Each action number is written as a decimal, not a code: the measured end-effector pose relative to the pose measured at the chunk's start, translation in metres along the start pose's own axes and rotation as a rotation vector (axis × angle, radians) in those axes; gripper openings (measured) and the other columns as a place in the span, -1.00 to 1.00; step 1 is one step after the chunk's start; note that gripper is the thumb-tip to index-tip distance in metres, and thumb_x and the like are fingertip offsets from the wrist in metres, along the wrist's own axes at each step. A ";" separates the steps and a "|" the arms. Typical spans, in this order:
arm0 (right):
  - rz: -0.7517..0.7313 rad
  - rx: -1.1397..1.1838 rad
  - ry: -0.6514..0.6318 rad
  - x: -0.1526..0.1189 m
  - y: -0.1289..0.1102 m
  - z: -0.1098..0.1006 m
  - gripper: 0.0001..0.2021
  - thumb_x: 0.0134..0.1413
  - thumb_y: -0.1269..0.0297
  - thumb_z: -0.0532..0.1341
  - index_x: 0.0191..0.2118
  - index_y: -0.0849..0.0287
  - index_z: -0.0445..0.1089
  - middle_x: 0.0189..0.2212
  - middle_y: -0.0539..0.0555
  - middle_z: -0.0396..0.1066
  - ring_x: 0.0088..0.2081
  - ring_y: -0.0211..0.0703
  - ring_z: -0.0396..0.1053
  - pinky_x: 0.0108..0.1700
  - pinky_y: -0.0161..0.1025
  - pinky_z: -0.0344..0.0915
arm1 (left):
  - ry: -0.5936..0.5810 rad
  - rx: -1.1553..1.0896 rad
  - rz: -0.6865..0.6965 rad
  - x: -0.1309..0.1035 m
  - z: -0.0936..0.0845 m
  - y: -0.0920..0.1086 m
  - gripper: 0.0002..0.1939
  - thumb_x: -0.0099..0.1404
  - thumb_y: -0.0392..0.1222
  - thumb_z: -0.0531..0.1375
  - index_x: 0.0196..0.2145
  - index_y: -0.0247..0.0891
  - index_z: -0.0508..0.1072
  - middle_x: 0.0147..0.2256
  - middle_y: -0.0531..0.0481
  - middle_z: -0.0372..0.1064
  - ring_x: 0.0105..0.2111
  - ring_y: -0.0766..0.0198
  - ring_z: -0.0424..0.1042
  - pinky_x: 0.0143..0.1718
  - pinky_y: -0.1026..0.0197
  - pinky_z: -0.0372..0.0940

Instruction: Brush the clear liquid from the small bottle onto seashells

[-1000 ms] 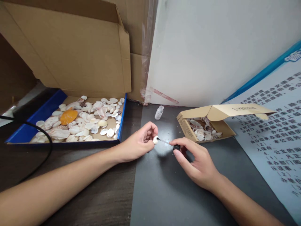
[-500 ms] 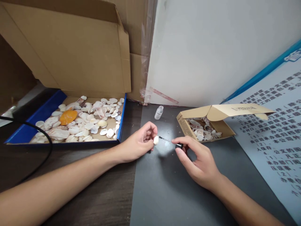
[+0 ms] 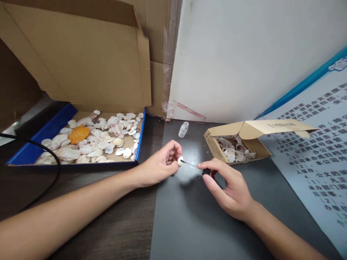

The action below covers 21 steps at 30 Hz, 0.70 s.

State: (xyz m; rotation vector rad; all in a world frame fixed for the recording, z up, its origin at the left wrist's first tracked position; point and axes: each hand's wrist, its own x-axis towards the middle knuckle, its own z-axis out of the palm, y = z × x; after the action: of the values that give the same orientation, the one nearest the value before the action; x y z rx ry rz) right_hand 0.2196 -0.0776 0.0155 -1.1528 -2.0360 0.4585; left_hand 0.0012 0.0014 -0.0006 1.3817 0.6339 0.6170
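Between the fingertips of my left hand (image 3: 162, 162) is a small white seashell (image 3: 179, 161), held above the edge of a grey mat. My right hand (image 3: 226, 184) pinches the black cap of a brush applicator (image 3: 206, 172). Its thin clear stem points left, and the dark bristle tip (image 3: 183, 161) meets the shell's face. Behind the hands a small clear glass bottle (image 3: 183, 129) with a white label stands upright and uncapped on the mat.
On the left, a blue-sided cardboard box (image 3: 138, 144) with a raised lid holds many shells, one of them orange (image 3: 78, 134). A smaller tan box (image 3: 262, 151) of shells sits at right, beside a printed sheet (image 3: 320, 169). A black cable (image 3: 58, 169) curves at far left.
The brush tip has moved left and slightly down, from just off the shell onto its face. My left hand has barely moved; the bottle and boxes stay put.
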 end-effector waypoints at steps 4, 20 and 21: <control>0.022 -0.035 0.003 0.001 0.000 0.000 -0.81 0.29 0.39 0.15 -0.04 0.09 0.40 -0.37 0.03 0.45 -0.43 -0.21 0.39 -0.41 -0.30 0.34 | 0.000 -0.005 -0.005 0.000 0.001 0.001 -0.81 0.29 -0.30 0.16 -0.24 -0.19 0.16 -0.33 0.13 0.16 -0.37 0.40 0.23 -0.31 0.26 0.17; 0.026 0.000 0.008 0.002 0.001 0.000 -0.80 0.28 0.41 0.16 -0.03 0.08 0.39 -0.32 0.02 0.47 -0.41 -0.23 0.41 -0.39 -0.33 0.34 | -0.020 0.001 0.004 0.001 0.000 -0.002 -0.86 0.34 -0.32 0.12 -0.24 -0.20 0.16 -0.33 0.14 0.13 -0.38 0.41 0.21 -0.32 0.24 0.17; 0.017 0.007 0.009 0.002 0.000 0.000 -0.80 0.28 0.41 0.16 -0.03 0.08 0.39 -0.33 0.02 0.47 -0.40 -0.23 0.41 -0.38 -0.33 0.35 | -0.019 0.005 0.004 0.001 0.000 -0.002 -0.86 0.34 -0.32 0.12 -0.24 -0.20 0.16 -0.33 0.14 0.13 -0.38 0.41 0.21 -0.31 0.24 0.17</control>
State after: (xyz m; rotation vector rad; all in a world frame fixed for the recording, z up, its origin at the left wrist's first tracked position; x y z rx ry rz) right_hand 0.2195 -0.0761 0.0163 -1.1674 -2.0167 0.4675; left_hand 0.0019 0.0018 -0.0026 1.3923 0.6179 0.6053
